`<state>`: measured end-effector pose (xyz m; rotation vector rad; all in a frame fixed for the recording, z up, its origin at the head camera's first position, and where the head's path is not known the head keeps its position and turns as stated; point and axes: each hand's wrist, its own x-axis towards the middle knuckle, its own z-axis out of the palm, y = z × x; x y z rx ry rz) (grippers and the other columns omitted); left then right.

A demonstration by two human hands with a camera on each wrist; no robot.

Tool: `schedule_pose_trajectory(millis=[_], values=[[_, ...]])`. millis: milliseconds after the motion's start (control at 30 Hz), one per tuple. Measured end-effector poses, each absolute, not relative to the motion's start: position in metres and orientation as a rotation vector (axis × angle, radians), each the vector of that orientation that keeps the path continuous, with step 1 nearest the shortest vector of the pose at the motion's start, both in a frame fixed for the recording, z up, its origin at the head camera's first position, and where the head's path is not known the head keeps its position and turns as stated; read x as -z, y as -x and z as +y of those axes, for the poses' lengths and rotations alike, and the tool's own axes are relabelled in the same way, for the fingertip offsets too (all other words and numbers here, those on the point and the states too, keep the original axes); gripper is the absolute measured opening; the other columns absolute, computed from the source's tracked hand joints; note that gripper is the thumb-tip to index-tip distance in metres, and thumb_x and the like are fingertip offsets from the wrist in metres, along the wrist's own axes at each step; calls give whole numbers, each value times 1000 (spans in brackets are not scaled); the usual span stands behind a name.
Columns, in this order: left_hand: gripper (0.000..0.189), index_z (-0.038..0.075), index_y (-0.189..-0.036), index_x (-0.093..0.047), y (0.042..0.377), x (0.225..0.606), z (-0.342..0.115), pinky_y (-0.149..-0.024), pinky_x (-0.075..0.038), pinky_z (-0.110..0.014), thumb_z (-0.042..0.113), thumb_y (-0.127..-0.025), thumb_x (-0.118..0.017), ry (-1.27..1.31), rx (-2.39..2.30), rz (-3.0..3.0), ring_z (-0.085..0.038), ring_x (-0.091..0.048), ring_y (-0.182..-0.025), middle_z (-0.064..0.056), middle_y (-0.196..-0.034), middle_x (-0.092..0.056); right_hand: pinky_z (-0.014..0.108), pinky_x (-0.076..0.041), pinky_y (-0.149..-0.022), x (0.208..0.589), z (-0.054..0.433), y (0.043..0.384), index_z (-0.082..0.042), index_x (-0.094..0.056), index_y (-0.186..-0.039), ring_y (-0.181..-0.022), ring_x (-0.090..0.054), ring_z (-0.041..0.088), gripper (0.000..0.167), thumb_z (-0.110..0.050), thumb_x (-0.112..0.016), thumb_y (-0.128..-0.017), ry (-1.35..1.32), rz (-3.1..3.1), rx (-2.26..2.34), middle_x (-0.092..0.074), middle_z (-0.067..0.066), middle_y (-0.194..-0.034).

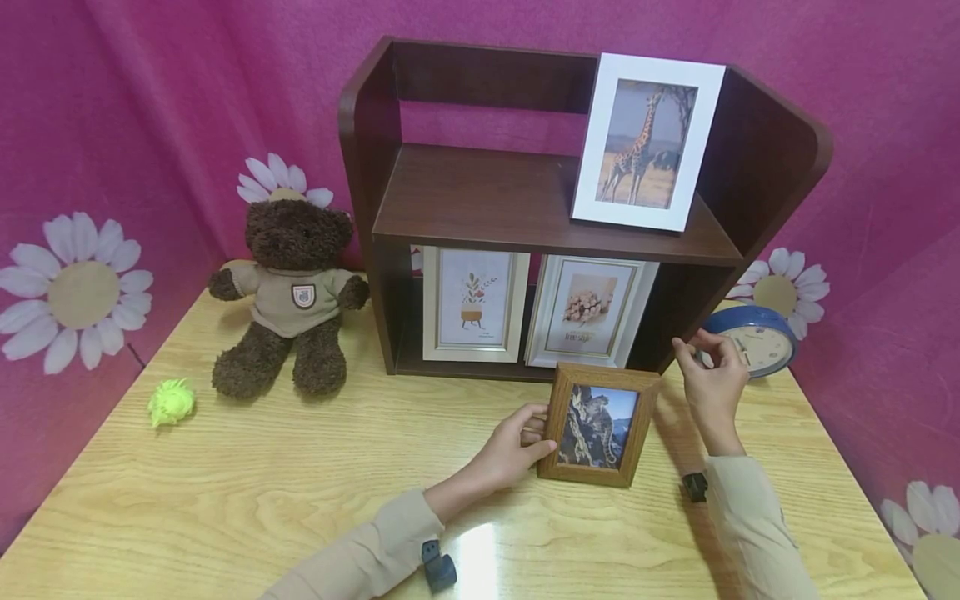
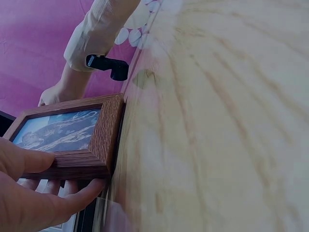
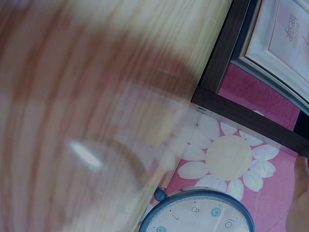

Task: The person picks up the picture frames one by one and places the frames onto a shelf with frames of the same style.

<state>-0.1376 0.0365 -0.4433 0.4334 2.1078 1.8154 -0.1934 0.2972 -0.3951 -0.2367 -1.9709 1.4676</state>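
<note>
My left hand (image 1: 510, 450) grips the left side of a brown wooden photo frame (image 1: 644, 417) with a leopard picture, thumb on the front and fingers behind. In the left wrist view the thumb lies on the frame's wooden border (image 2: 82, 164), and the frame leans back. My right hand (image 1: 712, 392) holds nothing, its fingers loosely bent beside the lower right end of the dark brown shelf (image 1: 480, 187). A blue round alarm clock (image 1: 768, 337) stands just behind that hand. In the right wrist view a digit of the right hand (image 3: 298, 203) is right at the shelf's edge.
A white giraffe photo frame (image 1: 587, 167) stands on the upper shelf. Below are a cream plant-picture frame (image 1: 431, 308) and a silvery-white flower-picture frame (image 1: 540, 317). A brown teddy bear (image 1: 300, 292) and a yellow-green fuzzy ball (image 1: 172, 403) sit at the left.
</note>
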Motion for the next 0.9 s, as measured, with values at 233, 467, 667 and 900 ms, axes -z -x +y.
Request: schedule_pose_trajectory(millis=[233, 467, 667, 900], values=[[44, 2, -135, -46, 137, 445, 35, -95, -49, -42, 6, -93, -59, -442, -1795, 2124, -36, -56, -110, -16, -117, -56, 6, -49, -75, 396, 298, 193, -12, -63, -95, -80, -57, 1, 21, 1, -71, -81, 228, -1963, -1467, -57, -13, -84], [47, 4, -135, -46, 138, 446, 34, -94, -51, -40, 5, -91, -62, -454, -1820, 2147, -35, -58, -106, -16, -115, -57, 8, -50, -78, 397, 299, 195, -10, -63, -96, -82, -58, 2, 19, -1, -72, -81, 236, -1974, -1444, -57, -13, -84], [50, 8, -136, -46, 138, 446, 34, -91, -52, -39, 5, -90, -64, -443, -1823, 2156, -33, -60, -104, -15, -113, -58, 9, -50, -79, 400, 302, 197, -7, -63, -99, -83, -57, 2, 20, -2, -72, -82, 253, -1992, -1439, -56, -13, -85], [56, 15, -141, -41, 137, 443, 32, -83, -55, -34, 5, -90, -63, -465, -1833, 2149, -30, -60, -101, -14, -113, -57, 10, -50, -81, 404, 305, 200, -9, -62, -100, -85, -56, -1, 21, -4, -72, -82, 289, -2014, -1434, -56, -15, -86]])
